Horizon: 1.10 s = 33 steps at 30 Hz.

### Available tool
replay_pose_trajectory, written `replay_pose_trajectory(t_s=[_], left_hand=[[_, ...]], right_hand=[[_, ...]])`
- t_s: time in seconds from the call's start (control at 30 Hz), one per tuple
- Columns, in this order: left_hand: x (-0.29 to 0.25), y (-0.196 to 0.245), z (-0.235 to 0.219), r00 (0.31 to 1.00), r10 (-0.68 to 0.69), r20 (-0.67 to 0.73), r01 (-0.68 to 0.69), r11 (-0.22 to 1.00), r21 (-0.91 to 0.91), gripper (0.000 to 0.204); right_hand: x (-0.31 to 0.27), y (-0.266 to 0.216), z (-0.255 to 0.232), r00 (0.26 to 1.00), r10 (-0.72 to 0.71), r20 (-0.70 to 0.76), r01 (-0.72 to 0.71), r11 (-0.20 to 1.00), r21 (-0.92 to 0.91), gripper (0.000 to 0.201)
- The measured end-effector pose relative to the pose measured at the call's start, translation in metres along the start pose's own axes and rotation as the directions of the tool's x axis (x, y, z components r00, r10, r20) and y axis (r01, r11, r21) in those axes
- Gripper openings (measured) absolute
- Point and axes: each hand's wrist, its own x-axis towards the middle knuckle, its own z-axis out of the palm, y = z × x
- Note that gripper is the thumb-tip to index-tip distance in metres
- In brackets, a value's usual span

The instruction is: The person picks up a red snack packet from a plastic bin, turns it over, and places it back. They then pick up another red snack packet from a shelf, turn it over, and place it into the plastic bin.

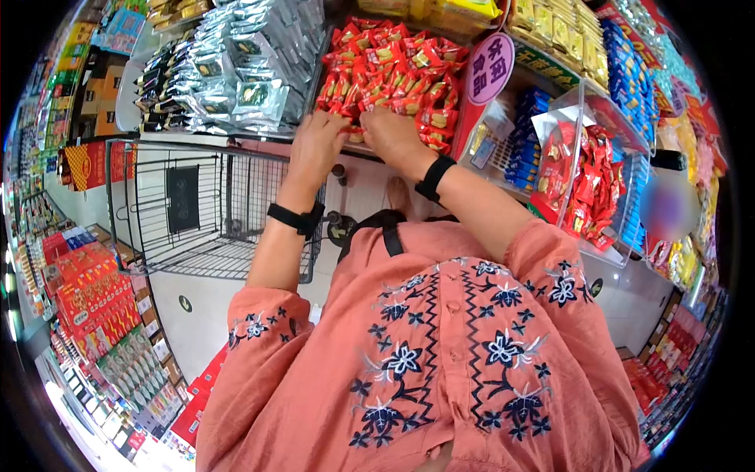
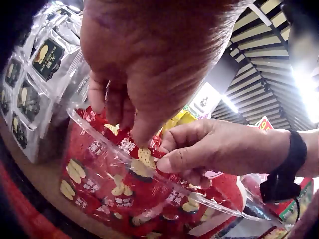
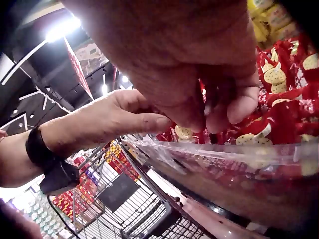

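A clear plastic bin [image 2: 214, 203] is heaped with small red snack packets [image 1: 401, 67] printed with pale biscuits. At its front rim both hands come together over the packets. My left hand [image 1: 318, 143] bends its fingers down, and its thumb meets a red packet [image 2: 146, 157] at the rim. From the other side my right hand [image 1: 391, 137] pinches the same packet between thumb and fingers. In the right wrist view, the right fingertips [image 3: 239, 107] are down among the packets, and the hand hides part of what it holds. Each wrist wears a black strap.
A wire shopping cart [image 1: 212, 212] stands below the left hand. Silver packets [image 1: 244, 71] fill the bin to the left. At the right are a purple oval sign [image 1: 489, 69], a clear box [image 1: 582, 118] of red packets, and blue packets [image 1: 527, 134].
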Motion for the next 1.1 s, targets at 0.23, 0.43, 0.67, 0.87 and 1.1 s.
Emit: replay_pose_trajectory(t_s=[0.23,0.43,0.67,0.87,1.1], left_hand=[[0.006,-0.001,0.01,1.0,-0.016,-0.003,0.016,0.998,0.054,0.027],[0.041,0.04,-0.016,0.977,-0.204,-0.057,0.174,0.926,-0.335,0.018],[0.09,0.136,-0.019,0.93,-0.25,0.27,0.36,0.472,-0.805,0.021],[0.112,0.201,0.008,0.926,-0.03,0.377,0.342,0.491,-0.801,0.024],[0.138,0.251,0.017,0.924,0.037,0.381,0.33,0.427,-0.842,0.026]], right_hand=[[0.003,-0.002,0.003,0.998,0.013,0.053,-0.011,1.0,-0.026,0.017],[-0.011,-0.033,-0.071,0.991,0.034,-0.133,-0.002,0.973,0.23,0.025],[-0.07,-0.02,-0.204,0.973,0.228,-0.03,-0.163,0.777,0.608,0.031],[-0.169,0.029,-0.309,0.84,0.531,-0.112,-0.307,0.636,0.708,0.029],[-0.243,0.122,-0.374,0.736,0.597,-0.319,-0.421,0.773,0.474,0.025]])
